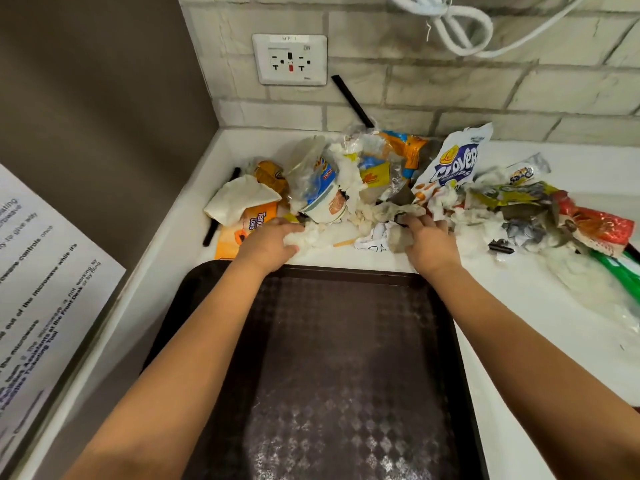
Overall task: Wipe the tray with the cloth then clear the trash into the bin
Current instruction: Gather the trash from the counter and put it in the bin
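Observation:
A dark brown patterned tray [346, 375] lies on the white counter in front of me, with both forearms stretched across it. Beyond its far edge a heap of trash [381, 188] spreads along the wall: snack wrappers, a paper cup, crumpled tissues. My left hand [266, 242] grips a wad of white tissue [308, 237] at the heap's near edge. My right hand [427, 242] reaches into crumpled paper and tissue [398, 216], its fingers curled over the scraps. No cloth and no bin are in view.
A white Clover chips bag [450, 164] stands against the brick wall. Red and green wrappers [599, 230] lie at the right. A wall socket [290, 59] and white cable [460, 26] are above. A printed notice [38, 289] hangs on the left.

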